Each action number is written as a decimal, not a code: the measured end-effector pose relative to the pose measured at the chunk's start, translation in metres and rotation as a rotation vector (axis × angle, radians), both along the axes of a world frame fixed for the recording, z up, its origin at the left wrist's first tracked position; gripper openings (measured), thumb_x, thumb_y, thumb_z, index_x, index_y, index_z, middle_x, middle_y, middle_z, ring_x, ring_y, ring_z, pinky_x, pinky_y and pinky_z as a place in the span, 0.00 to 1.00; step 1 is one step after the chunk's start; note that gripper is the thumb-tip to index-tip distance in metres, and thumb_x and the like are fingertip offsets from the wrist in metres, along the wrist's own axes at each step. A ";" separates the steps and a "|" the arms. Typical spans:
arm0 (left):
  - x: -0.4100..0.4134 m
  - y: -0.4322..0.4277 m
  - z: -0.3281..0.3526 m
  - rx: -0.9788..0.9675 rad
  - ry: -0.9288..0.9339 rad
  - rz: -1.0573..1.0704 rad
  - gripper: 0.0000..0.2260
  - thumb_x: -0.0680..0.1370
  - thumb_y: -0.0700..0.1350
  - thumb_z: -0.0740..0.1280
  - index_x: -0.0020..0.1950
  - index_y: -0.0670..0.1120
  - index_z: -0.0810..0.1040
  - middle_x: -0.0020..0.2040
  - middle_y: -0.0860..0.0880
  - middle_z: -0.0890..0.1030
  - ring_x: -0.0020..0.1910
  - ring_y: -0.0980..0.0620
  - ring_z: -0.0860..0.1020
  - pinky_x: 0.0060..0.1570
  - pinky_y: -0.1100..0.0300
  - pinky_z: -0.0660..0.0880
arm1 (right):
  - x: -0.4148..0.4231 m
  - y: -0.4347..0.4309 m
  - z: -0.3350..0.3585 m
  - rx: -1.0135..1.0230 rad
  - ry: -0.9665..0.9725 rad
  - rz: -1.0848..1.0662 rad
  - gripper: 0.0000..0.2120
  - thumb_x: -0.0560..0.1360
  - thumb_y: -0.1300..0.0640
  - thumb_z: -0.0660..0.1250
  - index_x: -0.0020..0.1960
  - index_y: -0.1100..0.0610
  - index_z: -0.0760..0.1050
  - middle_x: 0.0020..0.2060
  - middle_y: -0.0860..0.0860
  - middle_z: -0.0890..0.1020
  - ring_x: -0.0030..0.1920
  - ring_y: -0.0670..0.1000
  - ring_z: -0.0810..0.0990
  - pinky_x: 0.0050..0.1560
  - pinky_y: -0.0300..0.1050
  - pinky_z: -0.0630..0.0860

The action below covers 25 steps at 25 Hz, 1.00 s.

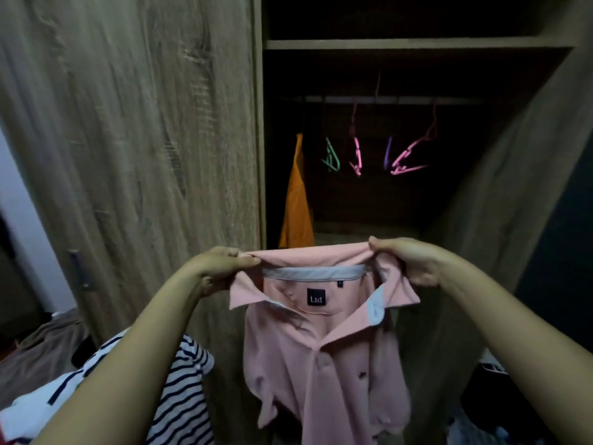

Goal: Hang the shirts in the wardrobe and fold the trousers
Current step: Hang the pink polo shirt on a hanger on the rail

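One pink polo shirt [321,364] is held up before the open wardrobe [144,139], lower than its rail [385,99]. On the rail hang one orange shirt [296,203], hard against the left wall, and four bare hangers [356,155]: one green, one purple, two pink. Open room lies to the right of the orange shirt. The left hand [221,268] and right hand [407,261] are raised and well apart, and each pinches one end of the collar. One striped garment [183,380] lies at lower left.

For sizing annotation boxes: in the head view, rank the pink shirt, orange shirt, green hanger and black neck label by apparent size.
1. pink shirt, nearest the camera
2. orange shirt
3. green hanger
4. black neck label, barely smaller
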<state>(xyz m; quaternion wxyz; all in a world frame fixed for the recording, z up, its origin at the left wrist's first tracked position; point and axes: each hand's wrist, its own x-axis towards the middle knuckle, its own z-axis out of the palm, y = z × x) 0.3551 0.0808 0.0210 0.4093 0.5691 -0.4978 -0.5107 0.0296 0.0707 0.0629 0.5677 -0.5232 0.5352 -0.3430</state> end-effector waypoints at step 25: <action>-0.039 0.018 0.023 -0.577 -0.440 -0.003 0.07 0.75 0.42 0.70 0.45 0.54 0.83 0.36 0.60 0.83 0.39 0.62 0.78 0.41 0.66 0.73 | -0.042 0.004 0.005 0.109 -0.466 0.103 0.34 0.38 0.53 0.85 0.43 0.57 0.80 0.37 0.54 0.81 0.36 0.51 0.79 0.37 0.44 0.80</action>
